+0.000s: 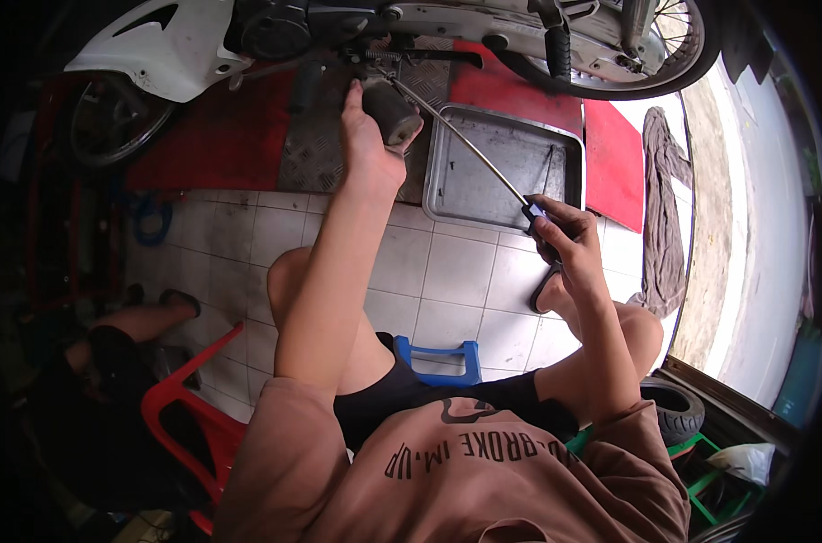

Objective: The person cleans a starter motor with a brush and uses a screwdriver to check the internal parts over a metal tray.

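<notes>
My left hand (pixel 372 149) is wrapped round a dark cylindrical part (pixel 388 110) under the white motorcycle (pixel 411 20), its rounded end facing me. In my right hand (pixel 569 237) is a long screwdriver (pixel 470 145), gripped by its dark handle. Its shaft slants up and left across the metal tray (pixel 504 215), and the tip meets the dark metal parts just above the cylinder. Exactly what the tip touches is too small to tell. A black bar (pixel 442 57) sticks out to the right beside those parts.
Small dark bits and a thin rod lie in the tray. Red panels (pixel 212 145) and a ridged metal plate (pixel 316 163) lie below the motorcycle. Between my legs is a blue stool (pixel 440 348). A red chair (pixel 180 398) and another person's leg (pixel 144 321) are at left, a tyre (pixel 673 412) at right.
</notes>
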Tool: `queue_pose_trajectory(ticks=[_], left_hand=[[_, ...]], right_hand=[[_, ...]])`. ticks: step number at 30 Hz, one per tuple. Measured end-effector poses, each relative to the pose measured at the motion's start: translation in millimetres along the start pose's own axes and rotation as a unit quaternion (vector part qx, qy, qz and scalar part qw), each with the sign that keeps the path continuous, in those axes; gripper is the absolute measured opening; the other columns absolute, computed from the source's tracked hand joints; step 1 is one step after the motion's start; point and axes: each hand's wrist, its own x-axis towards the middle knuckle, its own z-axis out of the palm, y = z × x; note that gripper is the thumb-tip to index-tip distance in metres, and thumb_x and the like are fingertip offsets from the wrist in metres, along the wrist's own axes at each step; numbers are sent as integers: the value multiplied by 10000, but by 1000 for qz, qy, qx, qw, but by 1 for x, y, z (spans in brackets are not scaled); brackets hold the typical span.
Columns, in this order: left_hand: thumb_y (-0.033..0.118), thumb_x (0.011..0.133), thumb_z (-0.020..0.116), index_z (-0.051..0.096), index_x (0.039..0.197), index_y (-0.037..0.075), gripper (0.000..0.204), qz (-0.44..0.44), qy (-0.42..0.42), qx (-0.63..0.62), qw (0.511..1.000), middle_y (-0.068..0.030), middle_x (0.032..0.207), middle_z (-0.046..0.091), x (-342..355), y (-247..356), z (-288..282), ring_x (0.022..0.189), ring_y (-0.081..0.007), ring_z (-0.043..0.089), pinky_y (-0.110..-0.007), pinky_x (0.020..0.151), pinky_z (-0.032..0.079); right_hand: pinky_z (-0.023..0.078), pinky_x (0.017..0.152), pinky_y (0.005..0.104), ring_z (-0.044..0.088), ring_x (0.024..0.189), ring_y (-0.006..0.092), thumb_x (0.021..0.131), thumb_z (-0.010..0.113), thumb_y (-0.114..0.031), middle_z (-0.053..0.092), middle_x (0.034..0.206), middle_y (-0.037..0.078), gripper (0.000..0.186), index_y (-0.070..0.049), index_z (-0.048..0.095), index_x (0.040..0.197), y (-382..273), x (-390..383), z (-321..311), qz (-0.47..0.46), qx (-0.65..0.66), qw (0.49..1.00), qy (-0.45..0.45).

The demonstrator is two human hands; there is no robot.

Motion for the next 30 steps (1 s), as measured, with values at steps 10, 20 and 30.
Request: queue_pose_trajectory(ticks=[10, 20, 30], left_hand=[[460, 973, 390, 560, 1068, 99, 410, 49, 24, 2, 999, -93, 902, 627, 5, 2, -4, 843, -255, 620, -419, 827, 481], [455, 974, 397, 573, 1047, 97, 406, 59, 14, -10, 998, -91, 890, 622, 6, 1, -6, 823, -250, 614, -408, 806, 485], [447, 974, 406, 572, 1032, 103, 386, 68, 17, -4, 998, -93, 885, 620, 5, 1, -5, 820, -253, 615, -404, 797, 488]], right_hand=[[306, 455, 193, 418, 533, 32, 887, 653, -127, 520, 676, -21, 332, 48, 616, 1167, 4, 4, 13, -3, 5, 1000, -23], [308, 463, 200, 409, 533, 36, 883, 655, -130, 508, 664, -21, 346, 47, 612, 1176, 8, 6, 17, 11, 7, 1000, -18], [315, 473, 196, 421, 548, 36, 883, 657, -132, 514, 674, -23, 356, 45, 606, 1188, 6, 7, 18, 19, 6, 1000, -21]])
